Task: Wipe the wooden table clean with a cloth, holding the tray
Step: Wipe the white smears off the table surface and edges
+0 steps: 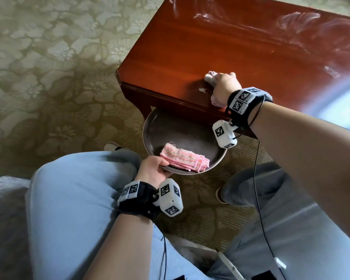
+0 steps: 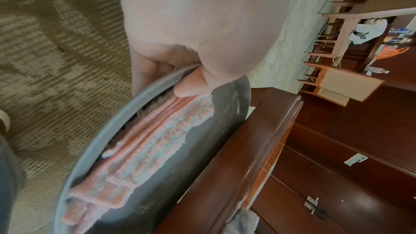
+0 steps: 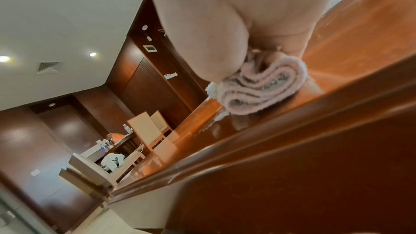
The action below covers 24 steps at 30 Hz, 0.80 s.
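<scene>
1. Left hand, lower centre of frame: grip curled on near rim of tray, thumb over edge, tray tucked below worktop edge.
2. Right hand, centre right: grip bunched round cloth, pressed on worktop beside white crumbs.
3. Risk: crumbs swept past the tray onto carpet; tray tilt could slide folded pink towel off.
4. Glossy red-brown wood, white smears upper right; round dark tray; fluffy terry cloth.

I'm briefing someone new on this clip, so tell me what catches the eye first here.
First comes the glossy red-brown wooden table, with whitish smears across its far side and a small white bit near its front edge. The right hand presses a bunched pale cloth onto the top close to that edge. Below the edge, the left hand grips the rim of a round dark tray with a folded pink cloth lying in it.
</scene>
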Each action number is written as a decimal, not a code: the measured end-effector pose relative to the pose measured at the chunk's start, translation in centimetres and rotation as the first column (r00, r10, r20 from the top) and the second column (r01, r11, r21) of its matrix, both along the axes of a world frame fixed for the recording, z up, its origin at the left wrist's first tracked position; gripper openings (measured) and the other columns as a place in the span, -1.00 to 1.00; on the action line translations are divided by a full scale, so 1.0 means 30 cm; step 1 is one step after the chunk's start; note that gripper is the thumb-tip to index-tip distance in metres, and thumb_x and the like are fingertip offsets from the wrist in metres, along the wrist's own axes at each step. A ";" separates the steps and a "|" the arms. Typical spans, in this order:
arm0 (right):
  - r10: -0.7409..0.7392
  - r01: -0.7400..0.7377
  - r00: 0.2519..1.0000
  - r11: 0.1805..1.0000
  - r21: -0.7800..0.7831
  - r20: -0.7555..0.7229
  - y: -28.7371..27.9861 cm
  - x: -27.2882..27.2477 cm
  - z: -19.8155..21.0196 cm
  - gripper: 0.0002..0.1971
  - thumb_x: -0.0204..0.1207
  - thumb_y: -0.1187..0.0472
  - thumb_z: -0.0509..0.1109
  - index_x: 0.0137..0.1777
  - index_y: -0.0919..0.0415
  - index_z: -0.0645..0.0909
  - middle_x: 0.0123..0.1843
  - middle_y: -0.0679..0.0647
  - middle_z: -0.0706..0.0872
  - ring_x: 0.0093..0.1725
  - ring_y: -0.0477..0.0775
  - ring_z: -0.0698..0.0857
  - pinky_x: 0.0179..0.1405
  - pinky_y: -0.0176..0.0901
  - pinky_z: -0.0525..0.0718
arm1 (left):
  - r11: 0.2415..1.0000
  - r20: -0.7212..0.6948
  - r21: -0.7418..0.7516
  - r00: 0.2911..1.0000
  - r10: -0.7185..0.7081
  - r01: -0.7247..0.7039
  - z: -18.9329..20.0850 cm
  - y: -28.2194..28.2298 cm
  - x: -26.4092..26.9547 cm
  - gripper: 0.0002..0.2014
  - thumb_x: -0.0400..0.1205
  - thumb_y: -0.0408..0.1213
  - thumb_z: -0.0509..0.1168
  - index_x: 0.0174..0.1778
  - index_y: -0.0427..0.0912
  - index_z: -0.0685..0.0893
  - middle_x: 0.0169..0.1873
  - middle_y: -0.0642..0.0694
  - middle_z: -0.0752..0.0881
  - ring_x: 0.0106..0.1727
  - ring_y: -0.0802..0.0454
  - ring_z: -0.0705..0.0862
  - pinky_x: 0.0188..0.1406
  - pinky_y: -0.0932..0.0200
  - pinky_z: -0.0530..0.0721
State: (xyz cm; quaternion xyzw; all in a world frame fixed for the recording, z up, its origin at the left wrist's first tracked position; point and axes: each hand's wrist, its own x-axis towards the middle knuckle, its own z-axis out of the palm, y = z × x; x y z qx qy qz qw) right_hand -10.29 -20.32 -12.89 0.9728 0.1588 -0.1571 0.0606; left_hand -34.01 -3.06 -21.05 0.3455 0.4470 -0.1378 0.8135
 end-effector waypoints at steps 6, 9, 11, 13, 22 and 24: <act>-0.146 0.123 0.989 0.889 0.442 0.018 0.047 -0.033 -0.032 -0.60 0.51 0.33 0.32 0.36 0.19 0.62 0.27 0.23 0.66 0.21 0.24 0.66 0.05 -0.12 0.60 | 0.999 0.048 -0.036 0.999 0.019 -0.018 0.003 0.007 -0.012 -0.44 0.44 -0.68 0.06 0.40 -0.39 0.52 0.21 -0.43 0.72 0.21 -0.38 0.72 -0.03 -0.07 0.81; -0.227 0.205 0.973 0.752 0.626 -0.045 0.035 -0.023 0.005 -0.69 0.55 0.40 0.21 0.12 0.11 0.71 -0.13 0.04 0.72 -0.26 -0.07 0.74 -0.37 -0.31 0.56 | 1.000 0.018 0.013 0.999 -0.028 0.028 0.013 0.024 -0.023 -0.51 0.45 -0.65 0.10 0.33 -0.44 0.56 0.15 -0.42 0.74 0.19 -0.36 0.74 0.12 -0.09 0.76; -0.321 0.231 0.947 0.702 0.674 0.010 -0.004 0.004 0.038 -0.71 0.58 0.37 0.16 -0.14 0.02 0.65 -0.28 -0.05 0.68 -0.50 -0.20 0.63 -0.57 -0.39 0.53 | 0.998 -0.013 0.034 0.999 -0.044 0.045 0.019 0.031 -0.022 -0.53 0.44 -0.65 0.11 0.28 -0.46 0.59 0.12 -0.42 0.76 0.15 -0.35 0.75 0.08 -0.06 0.76; -0.364 0.242 0.929 0.733 0.636 0.066 -0.052 0.026 0.057 -0.75 0.58 0.27 0.16 -0.28 0.03 0.57 -0.26 -0.01 0.69 -0.44 -0.10 0.62 -0.45 -0.31 0.57 | 0.998 -0.031 0.041 0.998 -0.056 0.058 0.019 0.033 -0.020 -0.53 0.43 -0.64 0.11 0.27 -0.46 0.59 0.12 -0.42 0.76 0.15 -0.35 0.75 0.08 -0.05 0.76; -0.187 0.187 0.982 0.982 0.001 0.033 -0.030 0.038 -0.006 -0.39 0.36 0.26 0.48 0.45 0.23 0.48 0.45 0.14 0.51 0.36 0.24 0.49 0.25 0.01 0.59 | 0.994 -0.074 -0.034 0.992 -0.106 0.103 -0.003 0.063 -0.016 -0.29 0.29 -0.64 0.18 0.45 -0.37 0.52 0.27 -0.42 0.71 0.28 -0.42 0.70 0.27 -0.17 0.69; -0.038 0.040 0.998 0.999 -0.033 0.044 0.001 0.037 0.007 -0.39 0.47 0.24 0.45 0.53 0.17 0.41 0.56 0.06 0.42 0.45 0.18 0.43 0.47 0.04 0.41 | 0.997 -0.049 -0.029 0.997 -0.067 0.065 -0.006 0.055 -0.023 -0.36 0.35 -0.64 0.12 0.43 -0.41 0.53 0.27 -0.43 0.70 0.29 -0.40 0.69 0.21 -0.15 0.71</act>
